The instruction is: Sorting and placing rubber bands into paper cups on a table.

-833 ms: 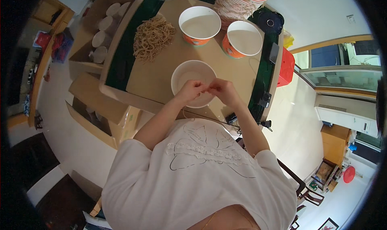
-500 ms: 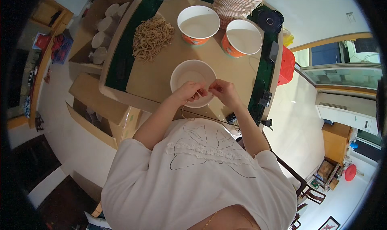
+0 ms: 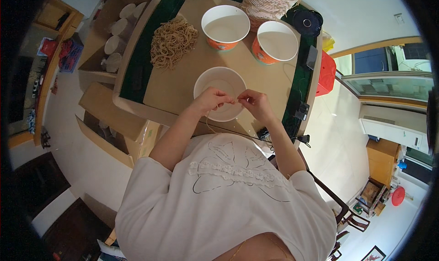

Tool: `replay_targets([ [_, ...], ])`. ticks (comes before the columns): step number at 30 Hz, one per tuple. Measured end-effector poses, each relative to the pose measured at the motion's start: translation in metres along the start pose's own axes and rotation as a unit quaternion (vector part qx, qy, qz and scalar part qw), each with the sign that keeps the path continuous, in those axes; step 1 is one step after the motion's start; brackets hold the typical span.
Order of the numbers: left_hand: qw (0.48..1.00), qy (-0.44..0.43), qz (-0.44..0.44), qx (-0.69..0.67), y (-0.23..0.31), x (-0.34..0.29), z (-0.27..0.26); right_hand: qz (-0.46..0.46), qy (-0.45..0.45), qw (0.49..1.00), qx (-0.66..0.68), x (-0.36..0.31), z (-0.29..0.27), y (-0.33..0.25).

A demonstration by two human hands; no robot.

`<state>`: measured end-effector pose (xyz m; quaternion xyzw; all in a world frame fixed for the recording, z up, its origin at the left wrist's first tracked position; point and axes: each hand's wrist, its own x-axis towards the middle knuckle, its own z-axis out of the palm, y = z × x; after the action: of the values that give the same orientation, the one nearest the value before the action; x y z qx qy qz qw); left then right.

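Observation:
A white paper bucket (image 3: 215, 78) stands on the cardboard sheet directly in front of me, and both hands are over its near side. My left hand (image 3: 211, 101) pinches a thin tan string (image 3: 208, 123), whose loose end dangles below the hand toward my shirt. Close beside it, my right hand (image 3: 256, 106) is also closed in a pinch, fingertips nearly meeting those of the left. The string seems to run between them, though that bit is too fine to see well. Beyond lies a tangled heap of similar tan strings (image 3: 173, 44).
Two orange-and-white paper buckets (image 3: 225, 25) (image 3: 276, 41) stand farther back, before a tall stack of them (image 3: 267, 7). A dark round object (image 3: 307, 22), a phone (image 3: 311, 58) and a black adapter (image 3: 301, 111) line the right edge. Cardboard boxes (image 3: 114, 119) with cups stand left.
My fingers have shifted slightly: the left hand has risen a little and its fingers have straightened. Both hands stay pinched over the near bucket, and the string still hangs down.

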<state>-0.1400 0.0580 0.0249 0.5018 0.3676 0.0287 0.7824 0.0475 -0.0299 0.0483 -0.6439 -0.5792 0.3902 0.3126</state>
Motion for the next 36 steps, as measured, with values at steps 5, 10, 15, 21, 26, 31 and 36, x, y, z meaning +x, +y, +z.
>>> replay_targets([
  [5, 0.993, 0.025, -0.065, -0.093, 0.008, -0.002, 0.006, -0.004, 0.026, 1.0, 0.013, -0.003, 0.002, -0.003],
  [10, 0.993, 0.053, 0.072, 0.076, -0.021, 0.017, 0.014, 0.048, 0.057, 0.992, 0.103, -0.004, 0.008, 0.004],
  [15, 0.996, 0.076, 0.02, 0.044, -0.014, 0.023, 0.02, 0.071, 0.115, 0.97, 0.201, -0.02, 0.004, -0.001],
  [21, 0.954, 0.0, -0.099, -0.283, -0.022, 0.032, 0.016, 0.017, 0.103, 0.992, 0.065, -0.039, 0.009, -0.012],
  [26, 0.962, -0.036, -0.143, -0.23, -0.018, 0.033, 0.016, -0.025, 0.108, 0.993, 0.031, -0.04, 0.013, -0.01],
  [31, 0.949, -0.096, -0.184, -0.237, -0.023, 0.031, 0.015, -0.065, 0.104, 0.992, -0.034, -0.041, 0.012, -0.007],
  [36, 0.941, -0.135, -0.18, -0.252, -0.019, 0.025, 0.015, -0.096, 0.091, 0.99, -0.047, -0.04, 0.013, -0.003],
])
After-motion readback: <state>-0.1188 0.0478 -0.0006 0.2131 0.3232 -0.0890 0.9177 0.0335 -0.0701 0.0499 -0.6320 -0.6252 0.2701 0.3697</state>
